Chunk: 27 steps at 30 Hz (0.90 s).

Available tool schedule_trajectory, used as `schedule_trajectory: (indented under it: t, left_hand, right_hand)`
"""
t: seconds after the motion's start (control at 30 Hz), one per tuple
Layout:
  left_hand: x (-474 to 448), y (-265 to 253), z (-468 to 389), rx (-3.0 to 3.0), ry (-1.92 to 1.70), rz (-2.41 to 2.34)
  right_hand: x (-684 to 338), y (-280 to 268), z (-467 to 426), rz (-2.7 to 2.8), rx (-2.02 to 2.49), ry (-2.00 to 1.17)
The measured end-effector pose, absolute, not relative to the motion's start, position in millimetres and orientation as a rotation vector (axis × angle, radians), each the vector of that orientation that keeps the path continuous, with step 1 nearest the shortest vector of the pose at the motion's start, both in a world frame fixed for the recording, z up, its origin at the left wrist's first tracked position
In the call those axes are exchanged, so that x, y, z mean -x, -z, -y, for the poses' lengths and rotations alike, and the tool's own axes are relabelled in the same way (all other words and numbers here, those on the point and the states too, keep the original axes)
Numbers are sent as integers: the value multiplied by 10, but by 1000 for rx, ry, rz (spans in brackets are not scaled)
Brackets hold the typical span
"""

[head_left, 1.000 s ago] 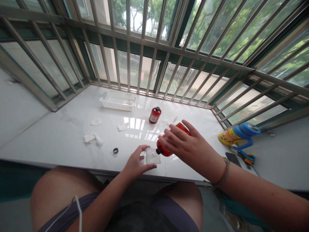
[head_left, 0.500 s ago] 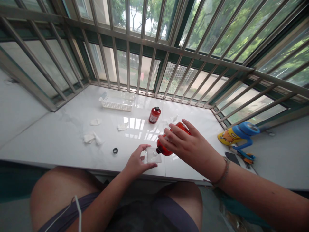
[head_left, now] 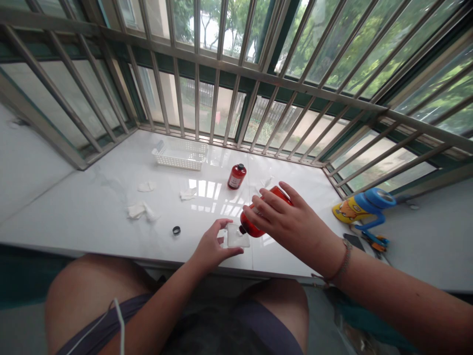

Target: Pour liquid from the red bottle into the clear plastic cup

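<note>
My right hand (head_left: 275, 214) is wrapped round a red bottle (head_left: 252, 224), tipped with its dark neck pointing down to the left. Right under that neck is a small clear square container (head_left: 238, 235), held at its sides between the thumb and fingers of my left hand (head_left: 214, 246). Whether liquid is flowing from the neck is too small to tell. Behind them a second red bottle (head_left: 237, 176) with a white label and black top stands upright. To the left of my left hand lies a black ring-shaped cap (head_left: 176, 230).
A white perforated basket (head_left: 180, 161) stands near the window bars. Crumpled white tissues (head_left: 137, 210) lie on the white tabletop (head_left: 92, 212). At the right are a blue and yellow water bottle (head_left: 356, 206), a dark phone (head_left: 354, 241) and an orange-and-blue object (head_left: 377, 242).
The square container has shifted slightly right and tilted a little in my left hand. The tipped bottle in my right hand stays almost in place.
</note>
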<state>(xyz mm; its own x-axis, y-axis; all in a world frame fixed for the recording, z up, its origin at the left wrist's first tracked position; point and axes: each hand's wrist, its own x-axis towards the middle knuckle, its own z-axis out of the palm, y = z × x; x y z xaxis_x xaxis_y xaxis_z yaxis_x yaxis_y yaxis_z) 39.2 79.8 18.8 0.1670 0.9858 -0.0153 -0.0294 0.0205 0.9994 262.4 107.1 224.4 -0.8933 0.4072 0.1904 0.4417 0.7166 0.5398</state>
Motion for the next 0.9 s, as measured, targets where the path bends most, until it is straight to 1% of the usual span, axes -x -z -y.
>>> schedule_trajectory:
  t: [0.27,0.47,0.6,0.7,0.77,0.9]
  left_hand:
    - [-435,-223,-822,-1231,-1091,-1031]
    - [-351,-253,-787,-1161,-1105,-1030]
    - [-239,-231,-761,-1170,-1114,-1082]
    - [-150,-173,-745,-1199,-1116,-1130]
    - [-90,-130,-727,-1219,-1115,-1154]
    - [16,-75,-663,-1280,-1073,-1189]
  right_hand:
    - [-2648,-2153,-1096,2868,801,855]
    - [-2725,-1864,-1071,2816,1060,497]
    - [-2825,-1458,-1033,2609,1264,130]
    - [-2896,-1037,-1003,2325,1354,-231]
    - [-2919,-749,-973,2101,1414,-411]
    - [-2879,-296,-907,1807,1511,-454]
